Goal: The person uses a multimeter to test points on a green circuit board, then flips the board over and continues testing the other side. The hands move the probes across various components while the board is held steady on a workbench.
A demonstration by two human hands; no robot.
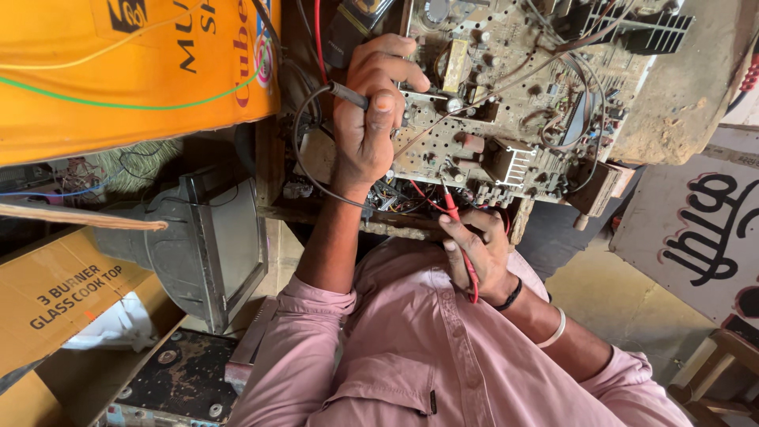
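Two probes are gripped, one in each hand. The left hand [370, 119] pinches a black probe [348, 95] between thumb and fingers, its tip pointing toward 3 o'clock onto the circuit board [514, 95]. The right hand [478, 253] closes on a red probe [457, 229], tip aimed at 11 o'clock toward the board's lower edge. A grey picture tube [205, 245] sits at 9 o'clock, an orange box [134, 71] at 10 o'clock.

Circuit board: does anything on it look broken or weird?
The circuit board lies bare, outside any case, with loose wires looping across it. To its left, a grey picture tube also sits without a housing. No breakage is clearly visible.
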